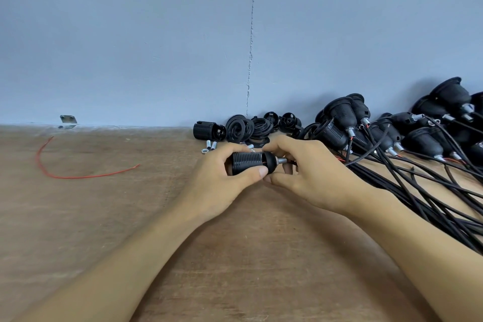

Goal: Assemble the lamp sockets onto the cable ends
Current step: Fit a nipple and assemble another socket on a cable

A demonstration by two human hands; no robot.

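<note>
Head view — both hands [224, 178] [311, 172] grip a ribbed black socket [248, 163].

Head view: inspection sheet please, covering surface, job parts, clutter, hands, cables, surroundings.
Surface: wooden bench, rough grain.
Job's things: ribbed black socket held sideways between both hands; loose socket parts by the wall; cabled sockets piled right.
Clutter: red wire lying left; small metal sleeves beside the loose parts; metal bracket at the wall.
Grippers: left hand grips the socket body; right hand pinches its cap end.
Cables: black cables fan toward the right edge.
Surroundings: blue-grey wall with a vertical seam.
</note>
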